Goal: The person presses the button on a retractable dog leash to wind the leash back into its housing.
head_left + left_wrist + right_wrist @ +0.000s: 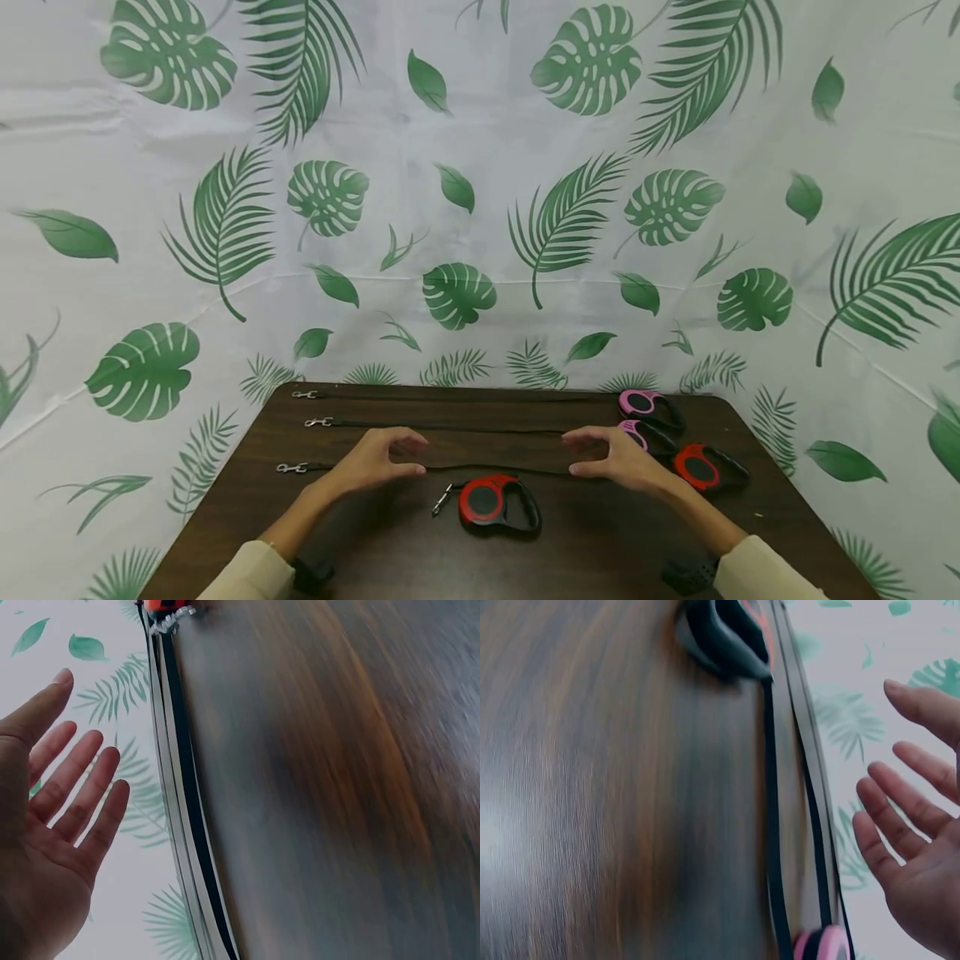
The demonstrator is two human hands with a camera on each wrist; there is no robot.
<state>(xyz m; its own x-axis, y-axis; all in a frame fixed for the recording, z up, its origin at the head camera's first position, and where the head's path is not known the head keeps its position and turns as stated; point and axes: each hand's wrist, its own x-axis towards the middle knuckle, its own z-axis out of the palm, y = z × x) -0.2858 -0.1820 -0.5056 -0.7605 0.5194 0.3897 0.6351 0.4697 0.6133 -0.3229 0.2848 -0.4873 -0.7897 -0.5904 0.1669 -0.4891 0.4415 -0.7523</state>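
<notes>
Dark wood counter (420, 571) bears near red reel (481, 502); beyond it, three black straps (772, 787); left of it, metal clips (292, 467); right of it, two pink reels (639, 403), another red reel (697, 471).

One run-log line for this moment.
left grip: empty | right grip: empty | front red leash: on table, unheld | rear red leash, two pink leashes: extended

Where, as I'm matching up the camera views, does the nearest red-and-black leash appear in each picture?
Head: the leash lies low, near the middle.
Left wrist: cut off at the top edge, left of centre, with red casing and silver clip showing.
Right wrist: at the top edge, mainly its black handle.
Shared landmark: the leaf-print backdrop.
</notes>
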